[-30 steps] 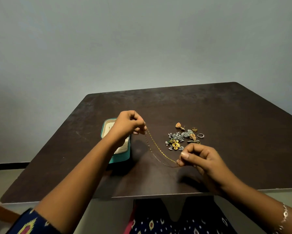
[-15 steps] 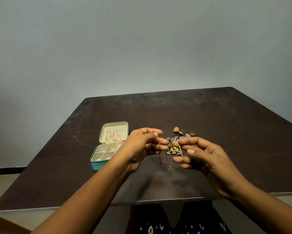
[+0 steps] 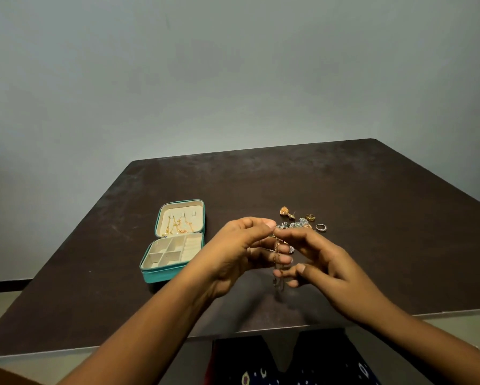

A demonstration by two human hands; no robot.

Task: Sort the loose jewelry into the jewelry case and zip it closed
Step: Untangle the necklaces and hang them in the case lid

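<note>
Left hand [image 3: 239,251] pinches a dangling chain [image 3: 276,255]; right hand [image 3: 316,259] touches it, grip unclear; next, carry it left into the open case [image 3: 161,275]

A teal jewelry case [image 3: 161,275] lies open on the left, its cream lid [image 3: 194,208] laid back on the far side with gold chains [image 3: 177,227] fastened inside and divided compartments in the near half. To its right, a thin chain [image 3: 276,254] hangs bunched from the left hand [image 3: 239,251], with the right hand [image 3: 319,259] close against it. Just beyond lie the loose jewelry [image 3: 294,225], a gold earring [image 3: 284,211] and a ring [image 3: 321,227].
</note>
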